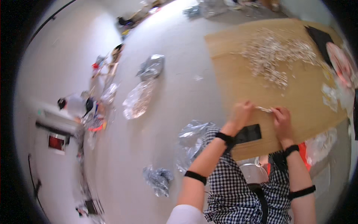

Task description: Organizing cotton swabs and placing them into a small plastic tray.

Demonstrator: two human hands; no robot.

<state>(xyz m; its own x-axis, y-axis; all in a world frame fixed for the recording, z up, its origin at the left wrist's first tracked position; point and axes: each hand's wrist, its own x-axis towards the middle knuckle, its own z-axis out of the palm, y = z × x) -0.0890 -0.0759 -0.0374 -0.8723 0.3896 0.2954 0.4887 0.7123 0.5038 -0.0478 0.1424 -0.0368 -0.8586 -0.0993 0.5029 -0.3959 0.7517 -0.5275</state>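
My left hand (pixel 241 115) and my right hand (pixel 282 120) are both closed, each pinching one end of a thin whitish strip (pixel 264 109). It is stretched between my fingertips above the brown board (pixel 228 71); its exact kind is too small and blurred to tell. A loose heap of small, thin, pale pieces (pixel 274 52) lies farther off on the board. Close to my left wrist, a black flat rectangle (pixel 249 133) rests near the board's front edge.
A clear bag of small pale pieces (pixel 138 100) and a silvery bag (pixel 152 67) lie on the floor to the left. Crumpled plastic (pixel 192 140) is beside my left knee. A black sheet (pixel 320 42) and pink-and-white bag (pixel 341 65) line the board's right side.
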